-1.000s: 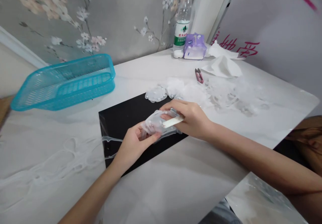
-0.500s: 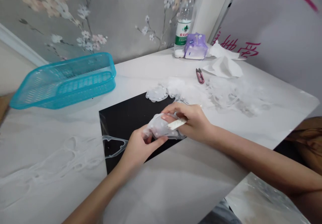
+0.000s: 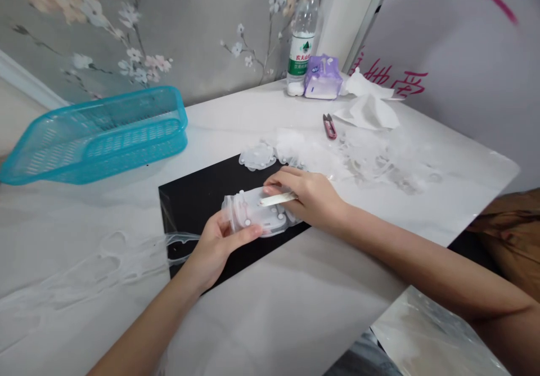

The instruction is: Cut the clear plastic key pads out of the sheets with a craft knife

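Note:
My left hand (image 3: 219,241) grips a translucent whitish sheet-like piece (image 3: 253,213) with small raised dots, its thumb on the near edge. The piece is held over a black mat (image 3: 194,196). My right hand (image 3: 310,196) is closed on a thin flat whitish stick (image 3: 278,198), whose tip points left over the piece. Fingers of that hand lie at the piece's upper right side. Just beyond, similar translucent pieces (image 3: 257,156) lie at the mat's far edge.
A blue basket (image 3: 177,134) stands back left. Further right are a water bottle (image 3: 301,55), a purple tissue pack (image 3: 323,77), small snips (image 3: 329,126) and crumpled white paper (image 3: 369,112). Translucent scraps (image 3: 383,156) spread at right; cut-out strips (image 3: 113,263) lie left.
Both hands have shifted slightly left with the view. The translucent piece now lies flatter and shows more of its face, and the stick has turned closer to level.

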`<state>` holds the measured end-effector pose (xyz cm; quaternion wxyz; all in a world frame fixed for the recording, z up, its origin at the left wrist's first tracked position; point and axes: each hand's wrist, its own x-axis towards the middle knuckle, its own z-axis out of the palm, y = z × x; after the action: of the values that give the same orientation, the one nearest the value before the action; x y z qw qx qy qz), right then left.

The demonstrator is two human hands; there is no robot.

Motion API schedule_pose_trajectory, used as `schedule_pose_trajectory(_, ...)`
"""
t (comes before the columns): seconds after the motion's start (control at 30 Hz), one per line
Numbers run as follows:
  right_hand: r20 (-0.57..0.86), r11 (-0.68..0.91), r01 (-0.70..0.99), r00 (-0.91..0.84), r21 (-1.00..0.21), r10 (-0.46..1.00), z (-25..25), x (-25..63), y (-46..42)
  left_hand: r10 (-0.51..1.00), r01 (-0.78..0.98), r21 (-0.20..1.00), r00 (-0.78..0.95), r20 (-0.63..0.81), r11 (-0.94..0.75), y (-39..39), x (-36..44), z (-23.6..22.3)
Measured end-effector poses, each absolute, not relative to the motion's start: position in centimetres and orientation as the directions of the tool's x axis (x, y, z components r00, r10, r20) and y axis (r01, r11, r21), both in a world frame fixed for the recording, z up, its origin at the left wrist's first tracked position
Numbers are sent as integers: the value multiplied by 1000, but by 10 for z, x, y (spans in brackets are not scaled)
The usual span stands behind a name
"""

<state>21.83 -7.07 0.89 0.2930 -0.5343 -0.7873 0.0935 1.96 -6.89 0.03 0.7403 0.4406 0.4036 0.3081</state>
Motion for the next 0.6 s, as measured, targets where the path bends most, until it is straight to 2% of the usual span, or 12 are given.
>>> schedule_pose_trajectory(0.1,493,469,780,-241,-415,836,9,220,-70,833,-131,887,425,-354,443,-69,21,1)
schedule_pose_trajectory(0.2,674,596,706,-226,-384,703,12,221,-73,876,-176,886,320,-360,429,-68,24,-1)
schedule_pose_trajectory(0.3,778,700,579,-169,-419,606,17,223,-78,899,-223,884,255,-355,412,-66,28,-4)
schedule_pose_trajectory(0.37,821,707,538,-49,-459,570,21,225,-81,909,-246,881,220,-355,404,-66,30,-5)
schedule_pose_trajectory(0.47,798,646,516,134,-562,587,27,227,-86,916,-246,888,207,-344,389,-68,30,-4)
schedule_pose_trajectory(0.6,590,529,284,217,-800,777,33,230,-90,916,-220,904,255,-308,365,-69,29,-2)
